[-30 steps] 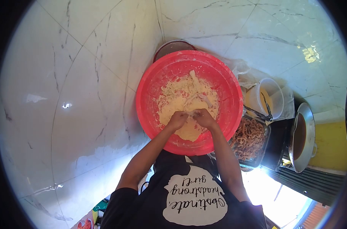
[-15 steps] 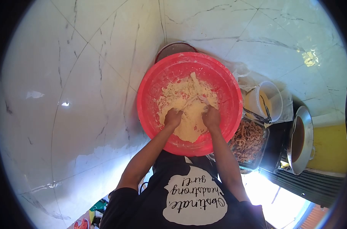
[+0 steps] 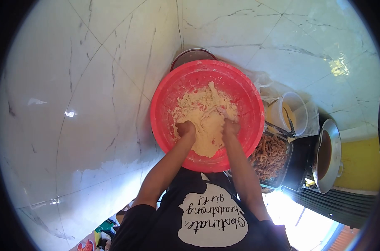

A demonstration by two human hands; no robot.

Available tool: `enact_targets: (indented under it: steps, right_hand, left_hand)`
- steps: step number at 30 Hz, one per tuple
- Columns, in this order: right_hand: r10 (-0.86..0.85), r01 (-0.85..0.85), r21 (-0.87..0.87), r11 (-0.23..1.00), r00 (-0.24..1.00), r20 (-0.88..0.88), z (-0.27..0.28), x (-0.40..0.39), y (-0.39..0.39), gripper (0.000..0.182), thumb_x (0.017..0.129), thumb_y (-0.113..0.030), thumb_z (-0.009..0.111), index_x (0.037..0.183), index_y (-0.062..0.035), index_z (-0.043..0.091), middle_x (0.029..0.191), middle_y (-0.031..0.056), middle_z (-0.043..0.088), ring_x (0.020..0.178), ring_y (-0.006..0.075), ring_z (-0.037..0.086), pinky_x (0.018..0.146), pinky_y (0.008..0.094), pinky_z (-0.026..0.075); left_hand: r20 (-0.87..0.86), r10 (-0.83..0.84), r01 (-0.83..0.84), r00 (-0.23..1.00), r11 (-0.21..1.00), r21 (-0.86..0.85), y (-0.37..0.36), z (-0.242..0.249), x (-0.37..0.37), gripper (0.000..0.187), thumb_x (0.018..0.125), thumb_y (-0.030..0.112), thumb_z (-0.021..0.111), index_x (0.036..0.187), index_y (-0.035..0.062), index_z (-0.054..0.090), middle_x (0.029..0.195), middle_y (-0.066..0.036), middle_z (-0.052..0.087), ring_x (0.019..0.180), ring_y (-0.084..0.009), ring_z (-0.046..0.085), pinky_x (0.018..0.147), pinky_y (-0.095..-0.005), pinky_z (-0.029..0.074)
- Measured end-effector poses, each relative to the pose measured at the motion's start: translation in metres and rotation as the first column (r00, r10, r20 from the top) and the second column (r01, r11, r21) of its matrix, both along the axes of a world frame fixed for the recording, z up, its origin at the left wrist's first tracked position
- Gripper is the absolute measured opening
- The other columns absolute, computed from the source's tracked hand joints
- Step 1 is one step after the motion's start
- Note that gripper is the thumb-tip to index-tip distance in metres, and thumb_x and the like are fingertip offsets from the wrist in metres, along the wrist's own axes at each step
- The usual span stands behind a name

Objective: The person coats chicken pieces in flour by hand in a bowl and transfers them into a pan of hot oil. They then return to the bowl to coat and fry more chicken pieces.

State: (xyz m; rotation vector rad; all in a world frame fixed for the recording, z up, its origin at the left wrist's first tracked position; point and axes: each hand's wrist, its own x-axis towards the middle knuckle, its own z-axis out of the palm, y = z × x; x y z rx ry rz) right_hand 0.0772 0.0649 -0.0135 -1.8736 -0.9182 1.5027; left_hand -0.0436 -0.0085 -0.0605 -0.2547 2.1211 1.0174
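A wide red plastic basin (image 3: 250, 138) sits in front of my body, with pale yellowish flour (image 3: 209, 138) spread over its bottom. One pale, flour-coated strip (image 3: 213, 90) stands out near the far side of the flour. My left hand (image 3: 186, 129) is curled in at the left edge of the flour; whatever its fingers hold is hidden. On the other side, my right hand (image 3: 231, 128) dips into the flour with its fingers pointing away from me. Flour covers those fingers, and a pale piece lies by their tips.
Right of the basin are a glass tray of brown strips (image 3: 271, 154), a clear plastic tub (image 3: 296, 111), black tongs (image 3: 282, 129) and a metal pan of brown liquid (image 3: 330, 154). Marbled tile walls (image 3: 106, 83) meet behind. A round rim (image 3: 194, 53) shows beyond the basin.
My left hand has drawn back slightly to the left and curled, pulling out of the flour's middle. My right hand has shifted only a little. The view has moved slightly.
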Motion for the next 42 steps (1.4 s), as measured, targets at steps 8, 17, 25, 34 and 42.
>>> enact_targets:
  steps: [8, 17, 25, 34, 42]
  right_hand:
    - [-0.126, 0.046, 0.331, 0.943, 0.966, 0.225, 0.003, -0.024, -0.02, 0.047, 0.076, -0.012, 0.061, 0.116, 0.0049, 0.042, 0.107, 0.0215, 0.057, 0.098, 0.0325, 0.056, 0.085, 0.0382, 0.044]
    - [-0.217, 0.051, 0.382, 0.923, 0.887, 0.407, 0.008, -0.052, -0.037, 0.044, 0.077, -0.009, 0.061, 0.114, 0.0059, 0.044, 0.108, 0.0226, 0.055, 0.099, 0.0345, 0.055, 0.085, 0.0395, 0.043]
    - [-0.126, 0.103, 0.228, 0.968, 0.988, 0.086, -0.078, -0.034, -0.045, 0.011, 0.083, -0.003, 0.051, 0.093, 0.0, 0.053, 0.084, 0.0085, 0.06, 0.074, 0.017, 0.058, 0.067, 0.0295, 0.048]
    - [0.129, -0.076, 0.272, 0.959, 0.974, -0.184, 0.016, -0.06, -0.027, 0.019, 0.078, -0.007, 0.057, 0.096, 0.001, 0.059, 0.086, 0.0111, 0.063, 0.079, 0.019, 0.06, 0.073, 0.0283, 0.045]
    - [0.283, -0.87, 0.165, 0.465, 0.322, 0.903, 0.004, 0.011, 0.027, 0.026, 0.074, -0.011, 0.061, 0.098, -0.0018, 0.058, 0.096, 0.0156, 0.06, 0.096, 0.0317, 0.054, 0.083, 0.0399, 0.044]
  left_hand:
    - [-0.11, 0.057, -0.079, 0.992, 0.974, -0.21, 0.017, 0.038, 0.013, 0.05, 0.085, 0.028, 0.048, 0.125, 0.0013, 0.035, 0.119, -0.021, 0.047, 0.111, -0.0351, 0.047, 0.092, -0.0505, 0.035]
    - [-0.064, 0.0, -0.015, 0.998, 0.974, -0.228, 0.021, 0.035, 0.021, 0.055, 0.087, 0.034, 0.044, 0.128, 0.0002, 0.032, 0.12, -0.023, 0.047, 0.11, -0.0357, 0.048, 0.094, -0.0524, 0.033]
    - [-0.097, -0.015, 0.004, 0.995, 0.994, -0.112, 0.006, 0.041, 0.016, 0.052, 0.086, 0.028, 0.042, 0.127, -0.0032, 0.032, 0.121, -0.027, 0.045, 0.111, -0.0388, 0.047, 0.095, -0.0494, 0.033]
    - [-0.207, 0.03, -0.041, 0.978, 0.998, -0.048, -0.003, 0.031, -0.01, 0.058, 0.084, 0.028, 0.044, 0.13, -0.0027, 0.027, 0.127, -0.027, 0.039, 0.117, -0.0378, 0.041, 0.098, -0.0531, 0.028]
    - [-0.105, -0.214, 0.222, 0.971, 0.973, 0.068, -0.026, -0.004, -0.03, 0.058, 0.078, 0.02, 0.045, 0.13, -0.0023, 0.031, 0.129, -0.025, 0.04, 0.121, -0.0371, 0.039, 0.101, -0.0511, 0.026]
